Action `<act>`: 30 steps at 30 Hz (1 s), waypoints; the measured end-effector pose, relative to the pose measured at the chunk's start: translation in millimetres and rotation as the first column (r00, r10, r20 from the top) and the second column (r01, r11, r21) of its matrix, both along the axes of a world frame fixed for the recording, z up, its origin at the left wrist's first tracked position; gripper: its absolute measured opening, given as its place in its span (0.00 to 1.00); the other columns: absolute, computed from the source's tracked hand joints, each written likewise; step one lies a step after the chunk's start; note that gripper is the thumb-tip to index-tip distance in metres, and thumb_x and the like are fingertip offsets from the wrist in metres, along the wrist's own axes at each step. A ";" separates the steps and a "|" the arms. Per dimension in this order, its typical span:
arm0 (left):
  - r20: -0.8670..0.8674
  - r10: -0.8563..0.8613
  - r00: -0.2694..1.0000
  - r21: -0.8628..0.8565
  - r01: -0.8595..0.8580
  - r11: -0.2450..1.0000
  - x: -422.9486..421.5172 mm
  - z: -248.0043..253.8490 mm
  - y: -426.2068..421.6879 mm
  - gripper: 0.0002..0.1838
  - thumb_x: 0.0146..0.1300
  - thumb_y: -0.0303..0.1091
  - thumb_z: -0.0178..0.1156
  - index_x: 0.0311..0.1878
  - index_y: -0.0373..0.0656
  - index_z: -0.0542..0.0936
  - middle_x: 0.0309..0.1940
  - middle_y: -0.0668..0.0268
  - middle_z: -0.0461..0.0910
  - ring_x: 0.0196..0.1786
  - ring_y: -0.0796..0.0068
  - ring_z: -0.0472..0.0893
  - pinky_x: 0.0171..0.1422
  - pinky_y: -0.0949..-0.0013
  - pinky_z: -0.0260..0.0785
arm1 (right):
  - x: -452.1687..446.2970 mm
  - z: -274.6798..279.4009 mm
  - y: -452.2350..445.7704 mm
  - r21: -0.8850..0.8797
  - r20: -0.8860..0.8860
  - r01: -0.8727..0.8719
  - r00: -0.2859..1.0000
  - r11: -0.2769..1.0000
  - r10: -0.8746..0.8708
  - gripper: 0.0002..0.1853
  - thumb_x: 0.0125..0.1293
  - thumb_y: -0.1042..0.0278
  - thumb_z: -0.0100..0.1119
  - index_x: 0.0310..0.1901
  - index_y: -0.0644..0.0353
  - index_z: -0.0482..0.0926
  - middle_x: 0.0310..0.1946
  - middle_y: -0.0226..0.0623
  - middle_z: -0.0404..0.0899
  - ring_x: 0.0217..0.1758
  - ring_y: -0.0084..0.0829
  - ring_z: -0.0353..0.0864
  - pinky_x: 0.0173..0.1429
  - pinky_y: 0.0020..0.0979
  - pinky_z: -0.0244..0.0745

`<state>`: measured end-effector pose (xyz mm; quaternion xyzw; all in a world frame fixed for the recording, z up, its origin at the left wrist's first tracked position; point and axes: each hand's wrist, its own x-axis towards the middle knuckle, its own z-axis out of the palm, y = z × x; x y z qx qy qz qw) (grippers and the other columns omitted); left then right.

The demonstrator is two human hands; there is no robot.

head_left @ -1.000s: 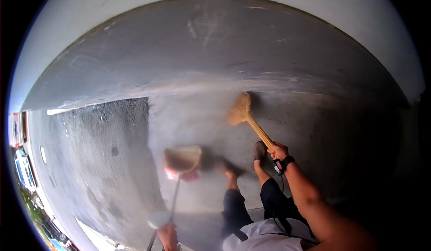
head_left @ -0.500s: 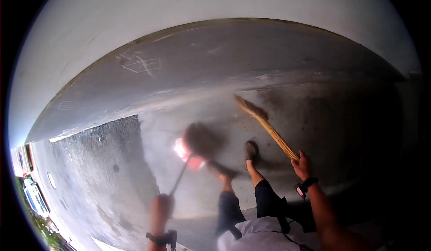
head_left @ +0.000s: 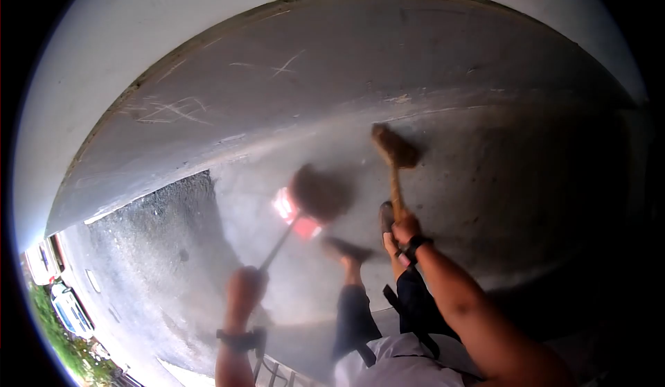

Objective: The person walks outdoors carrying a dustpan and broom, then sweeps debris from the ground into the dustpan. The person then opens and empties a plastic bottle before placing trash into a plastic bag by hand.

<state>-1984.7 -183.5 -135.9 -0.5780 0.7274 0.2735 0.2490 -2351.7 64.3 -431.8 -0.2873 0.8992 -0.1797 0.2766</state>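
Red and blurred, the dustpan [head_left: 306, 226] is at the end of the pole gripped in your left hand [head_left: 246, 288]. Your right hand [head_left: 406, 228] is closed around the broom [head_left: 395, 153], its head near the foot of the grey wall [head_left: 415, 47]. Work appears under way and unfinished: broom and dustpan are apart, and dark specks dot the floor [head_left: 450, 193]. How much is done cannot be determined. The pan's contents are indistinct, deep shadow hides the far right, and your left fingers are smeared.
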 end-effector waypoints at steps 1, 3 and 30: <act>-0.002 -0.017 1.000 -0.004 0.017 1.000 -1.3 -2.3 0.3 0.17 0.57 0.44 0.60 0.28 0.38 0.83 0.25 0.48 0.81 0.34 0.43 0.82 0.40 0.48 0.74 | 30.7 7.2 4.3 0.013 -0.018 -0.088 0.996 0.996 0.088 0.23 0.57 0.69 0.61 0.56 0.56 0.74 0.30 0.49 0.80 0.28 0.47 0.81 0.32 0.41 0.77; 0.020 -0.078 0.997 -0.002 0.079 0.997 -7.0 1.8 -0.2 0.16 0.59 0.43 0.58 0.28 0.39 0.83 0.26 0.50 0.82 0.33 0.45 0.83 0.38 0.48 0.74 | 79.4 46.7 5.0 0.208 0.237 -0.226 0.956 0.952 0.175 0.24 0.59 0.69 0.58 0.60 0.60 0.73 0.49 0.55 0.82 0.54 0.56 0.80 0.61 0.46 0.75; 0.036 -0.293 0.956 0.081 0.289 0.954 20.2 10.1 12.9 0.15 0.62 0.42 0.57 0.31 0.39 0.84 0.30 0.50 0.83 0.37 0.46 0.83 0.42 0.48 0.76 | 170.5 113.4 4.3 0.401 0.908 0.367 -0.041 0.839 -0.416 0.08 0.70 0.60 0.64 0.47 0.49 0.79 0.26 0.23 0.68 0.20 0.14 0.63 0.20 0.18 0.56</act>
